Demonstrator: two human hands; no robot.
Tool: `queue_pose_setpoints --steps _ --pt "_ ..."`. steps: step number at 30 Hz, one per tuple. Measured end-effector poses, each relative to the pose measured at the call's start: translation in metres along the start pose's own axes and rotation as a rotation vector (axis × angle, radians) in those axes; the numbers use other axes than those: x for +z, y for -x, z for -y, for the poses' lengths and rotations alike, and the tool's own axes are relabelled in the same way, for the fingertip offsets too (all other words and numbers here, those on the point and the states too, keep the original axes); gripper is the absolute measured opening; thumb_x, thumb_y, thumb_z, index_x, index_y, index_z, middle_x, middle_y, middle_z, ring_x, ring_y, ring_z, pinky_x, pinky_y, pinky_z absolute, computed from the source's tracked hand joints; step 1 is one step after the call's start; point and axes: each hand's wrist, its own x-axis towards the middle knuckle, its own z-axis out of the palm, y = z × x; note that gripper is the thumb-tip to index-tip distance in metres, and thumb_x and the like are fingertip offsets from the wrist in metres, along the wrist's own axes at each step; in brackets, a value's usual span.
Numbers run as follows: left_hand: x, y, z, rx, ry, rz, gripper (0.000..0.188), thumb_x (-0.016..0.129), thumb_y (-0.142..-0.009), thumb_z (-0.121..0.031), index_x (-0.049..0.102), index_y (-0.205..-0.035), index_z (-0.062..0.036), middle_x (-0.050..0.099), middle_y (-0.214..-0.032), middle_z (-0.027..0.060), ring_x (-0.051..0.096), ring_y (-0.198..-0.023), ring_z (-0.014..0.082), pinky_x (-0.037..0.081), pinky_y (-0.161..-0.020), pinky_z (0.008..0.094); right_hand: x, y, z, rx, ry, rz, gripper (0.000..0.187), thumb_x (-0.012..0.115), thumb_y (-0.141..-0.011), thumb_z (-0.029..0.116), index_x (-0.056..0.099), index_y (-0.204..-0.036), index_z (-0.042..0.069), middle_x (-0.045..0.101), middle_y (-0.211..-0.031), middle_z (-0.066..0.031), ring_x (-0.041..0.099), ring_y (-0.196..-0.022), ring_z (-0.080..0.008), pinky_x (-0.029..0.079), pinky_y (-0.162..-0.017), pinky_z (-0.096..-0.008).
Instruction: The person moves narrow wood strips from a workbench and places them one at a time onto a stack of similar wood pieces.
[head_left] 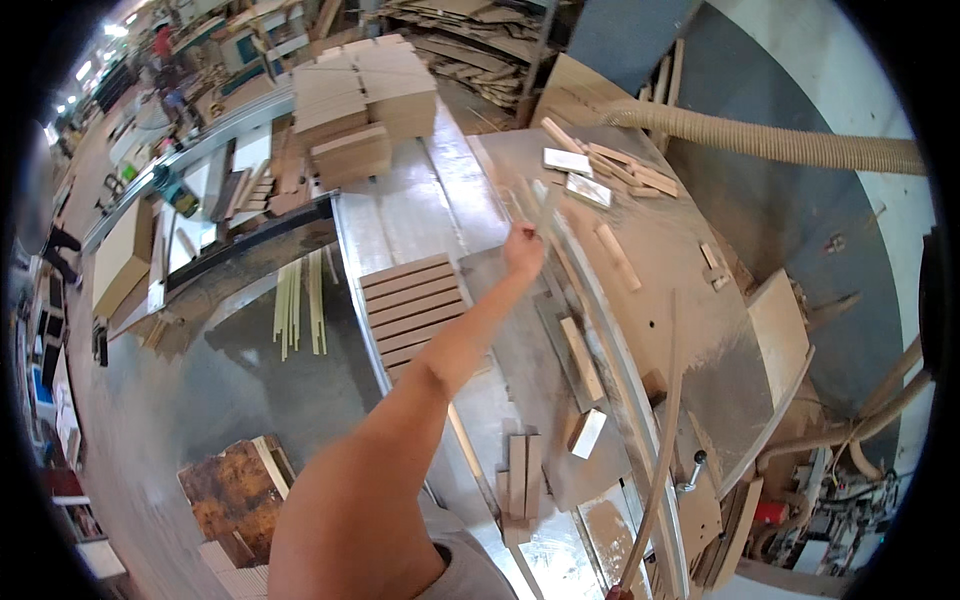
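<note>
My left hand (523, 250) reaches far forward over the metal saw table, its fingers closed. A short pale strip (548, 208), somewhat blurred, stands up from them beside the long metal fence (602, 335). Only a bit of my right hand (618, 594) shows at the lower edge, closed around the near end of a long, thin wooden strip (664, 455). That strip rises across the fence and over the dusty board to its right. Left of my left forearm lies a row of brown slats (412, 300).
Stacked boards (365, 90) stand at the back left of the table. Small wood blocks (580, 360) lie along the fence, with more offcuts (625, 168) at the far right. A ribbed hose (770, 138) crosses the upper right. Thin strips (288, 305) hang at the left.
</note>
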Motion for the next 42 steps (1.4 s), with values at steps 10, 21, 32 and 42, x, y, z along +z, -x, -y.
queue_pose_setpoints --steps 10,21,32,42 --pt "-0.147 0.157 -0.101 -0.508 0.472 0.200 0.024 0.063 -0.087 -0.009 0.059 -0.111 -0.0036 0.062 -0.097 0.0030 0.056 -0.090 0.0130 0.046 -0.079 0.0299 -0.007 0.018 -0.015 -0.014 0.151 0.040 0.039 0.061 -0.094 0.039 0.066 -0.106 0.002 0.062 -0.076 -0.0138 0.052 -0.063 -0.0253 0.046 -0.059 -0.0395" --pt "-0.246 0.274 -0.114 -0.048 -0.299 0.330 0.026 0.069 -0.079 -0.010 0.065 -0.104 -0.0071 0.064 -0.102 0.0110 0.061 -0.095 0.0226 0.047 -0.086 0.0352 -0.019 0.061 -0.088 -0.107 0.132 0.004 0.037 0.064 -0.092 0.040 0.068 -0.096 0.003 0.062 -0.069 -0.0161 0.053 -0.057 -0.0230 0.045 -0.054 -0.0406" --pt "-0.276 0.261 -0.104 0.547 -0.975 0.101 0.024 0.069 -0.075 -0.017 0.069 -0.098 -0.0115 0.049 -0.120 0.0059 0.042 -0.124 0.0271 0.017 -0.107 0.0653 -0.023 0.077 -0.111 -0.140 0.032 -0.058 0.041 0.070 -0.087 0.043 0.071 -0.093 0.003 0.059 -0.059 -0.0139 0.050 -0.050 -0.0188 0.044 -0.048 -0.0378" --pt "-0.272 0.267 -0.094 0.506 -1.016 -0.037 0.027 0.065 -0.080 -0.017 0.066 -0.105 -0.0089 0.048 -0.128 0.0097 0.039 -0.128 0.0293 0.021 -0.107 0.0623 -0.013 0.076 -0.120 -0.176 -0.080 -0.011 0.027 0.069 -0.083 0.025 0.064 -0.082 -0.002 0.048 -0.052 -0.0119 0.045 -0.046 -0.0214 0.036 -0.047 -0.0387"
